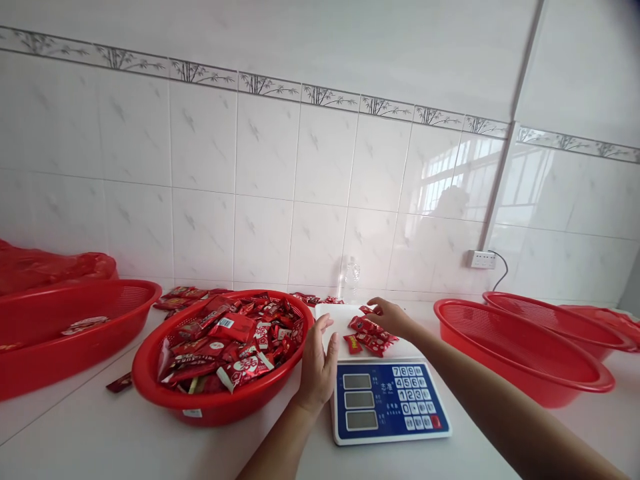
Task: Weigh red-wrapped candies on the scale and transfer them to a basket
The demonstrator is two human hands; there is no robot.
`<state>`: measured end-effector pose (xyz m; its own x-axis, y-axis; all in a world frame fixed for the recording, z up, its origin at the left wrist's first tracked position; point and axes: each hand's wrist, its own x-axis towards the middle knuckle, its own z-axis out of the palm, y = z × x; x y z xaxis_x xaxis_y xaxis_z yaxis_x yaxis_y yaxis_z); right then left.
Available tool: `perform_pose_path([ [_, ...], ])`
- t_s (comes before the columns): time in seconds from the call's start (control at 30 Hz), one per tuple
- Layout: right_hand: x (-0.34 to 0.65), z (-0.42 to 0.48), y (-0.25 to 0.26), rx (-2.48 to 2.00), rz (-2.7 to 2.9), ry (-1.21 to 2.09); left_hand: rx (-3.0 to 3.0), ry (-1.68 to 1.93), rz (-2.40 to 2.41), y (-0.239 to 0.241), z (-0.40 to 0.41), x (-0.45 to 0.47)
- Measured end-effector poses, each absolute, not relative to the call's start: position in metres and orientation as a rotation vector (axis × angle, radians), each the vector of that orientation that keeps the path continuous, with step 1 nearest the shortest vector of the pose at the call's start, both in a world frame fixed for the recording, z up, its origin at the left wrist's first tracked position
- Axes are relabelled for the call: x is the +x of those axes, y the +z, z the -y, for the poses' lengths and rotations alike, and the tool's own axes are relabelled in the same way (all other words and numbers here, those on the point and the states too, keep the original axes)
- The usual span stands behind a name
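A digital scale (393, 433) with a blue keypad panel stands in front of me, and several small red snack packets (373, 335) lie on its white pan (327, 311). My right hand (393, 318) is over the far part of the pan, its fingers closed around a small red packet (367, 309). Just left of the pan, my left hand (319, 363) is open and empty, thumb apart from the fingers. It is beside the rim of a red plastic basket (200, 408) heaped with mixed red packets (235, 328).
At the left stands another red basket (65, 353) with a few packets, near a red plastic bag (55, 263). Two red baskets (520, 353) stand on the right. Loose packets (187, 295) and a clear bottle (352, 275) are by the tiled wall, below a power socket (481, 259).
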<state>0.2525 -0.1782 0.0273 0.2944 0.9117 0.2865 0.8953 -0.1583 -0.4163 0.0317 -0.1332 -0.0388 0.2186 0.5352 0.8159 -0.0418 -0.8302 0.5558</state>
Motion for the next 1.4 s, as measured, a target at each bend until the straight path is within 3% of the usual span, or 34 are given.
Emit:
perform_pose_path([
  [0.33,0.251,0.189,0.002,-1.973,1.802,0.168,2.03,1.598,-0.477,-0.038,0.133,0.033],
  [0.83,0.245,0.182,0.006,-2.13,1.81,-0.273,2.072,1.571,-0.486,-0.035,0.138,0.033],
  [1.17,0.275,0.176,0.025,-2.208,1.468,-0.461,2.077,1.539,-0.501,-0.036,0.136,0.033],
  [1.4,0.355,0.218,0.036,-2.353,1.102,-0.542,2.071,1.52,-0.522,-0.039,0.132,0.034],
])
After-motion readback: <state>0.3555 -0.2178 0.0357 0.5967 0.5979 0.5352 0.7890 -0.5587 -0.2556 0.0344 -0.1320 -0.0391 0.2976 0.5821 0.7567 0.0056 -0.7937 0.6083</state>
